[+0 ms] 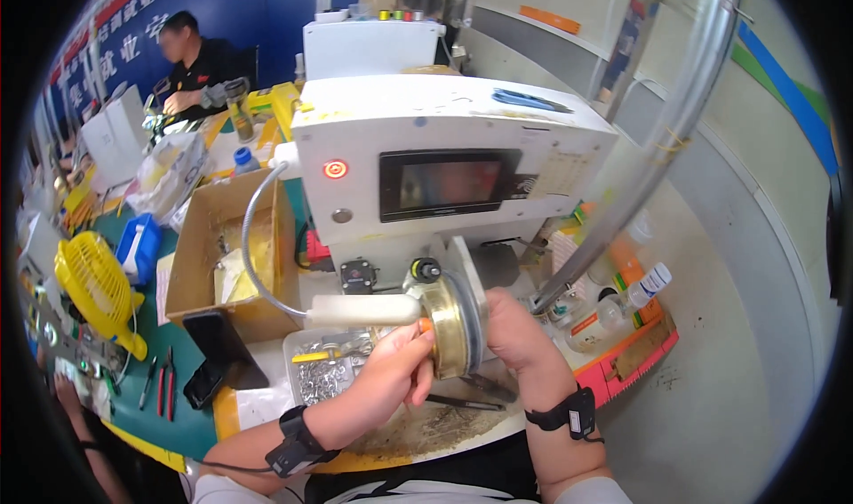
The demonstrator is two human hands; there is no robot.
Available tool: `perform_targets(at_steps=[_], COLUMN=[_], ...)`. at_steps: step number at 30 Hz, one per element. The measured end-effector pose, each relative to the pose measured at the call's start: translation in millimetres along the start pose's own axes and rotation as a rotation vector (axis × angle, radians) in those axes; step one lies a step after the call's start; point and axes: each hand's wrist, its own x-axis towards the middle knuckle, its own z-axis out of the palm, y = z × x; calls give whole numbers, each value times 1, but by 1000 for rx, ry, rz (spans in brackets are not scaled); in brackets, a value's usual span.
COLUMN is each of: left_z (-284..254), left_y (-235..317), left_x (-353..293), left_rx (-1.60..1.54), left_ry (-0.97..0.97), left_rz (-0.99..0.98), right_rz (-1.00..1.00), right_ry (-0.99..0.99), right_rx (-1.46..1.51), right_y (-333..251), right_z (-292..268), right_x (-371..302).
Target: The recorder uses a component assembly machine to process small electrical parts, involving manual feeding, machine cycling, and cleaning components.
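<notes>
In front of me, a white machine [355, 122] carries a brass drum [451, 331] with a grey flat plate on its right side. My left hand [400, 362] is at the drum's left side, thumb and fingers pinched together. A small orange piece [426, 324] shows at its fingertips; what exactly they hold is hidden. Just above that hand lies a white cylindrical lamp head [364, 310] on a bent metal hose. My right hand [520, 331] reaches behind the grey plate from the right, its fingers out of sight.
A tray of small metal parts [322, 380] sits left of the drum. Beyond it are a phone on a stand [213, 344], a cardboard box [191, 277] and a yellow fan [98, 277]. Bottles [600, 322] and a metal pole [640, 193] stand right. Another person [191, 68] sits at the far left.
</notes>
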Motion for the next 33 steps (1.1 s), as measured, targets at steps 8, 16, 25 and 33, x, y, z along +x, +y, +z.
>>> perform_targets(at_steps=[8, 16, 25, 33], left_z=[9, -33, -61, -86], left_y=[-24, -32, 20, 7], left_x=[-23, -92, -136, -117], left_rx=[-471, 258, 1484, 1616], left_ry=[121, 121, -6, 249], left_rz=[89, -26, 167, 200], right_rz=[23, -201, -711, -456], right_ry=[149, 481, 167, -546], right_rx=[103, 576, -307, -374], right_y=[16, 57, 38, 29], right_z=[15, 42, 69, 155], right_x=[-8, -71, -102, -65])
